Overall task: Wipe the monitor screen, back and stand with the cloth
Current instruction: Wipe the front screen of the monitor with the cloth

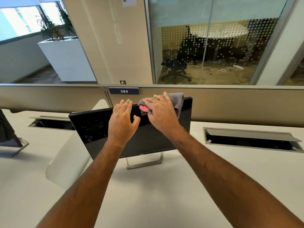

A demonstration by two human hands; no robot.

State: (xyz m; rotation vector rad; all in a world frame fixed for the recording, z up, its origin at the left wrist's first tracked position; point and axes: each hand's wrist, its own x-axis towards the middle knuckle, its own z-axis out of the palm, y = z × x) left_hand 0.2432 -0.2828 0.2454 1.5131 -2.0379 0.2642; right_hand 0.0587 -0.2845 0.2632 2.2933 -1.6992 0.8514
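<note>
The monitor (131,129) has a glossy black screen and black bezel; its stand (144,163) is silver-grey metal. The cloth (177,102) at the monitor's 1 o'clock corner is plain grey, with a pink-red patch (144,108) at its 9 o'clock edge. The desk (148,195) is plain off-white. The partition (230,102) is beige, carrying a navy plate (124,91) with white numerals. The glass wall (205,46) at 12 o'clock bears a white dot pattern.

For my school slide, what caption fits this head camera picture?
Right hand presses a grey cloth on the monitor top edge; left hand steadies it.
</note>
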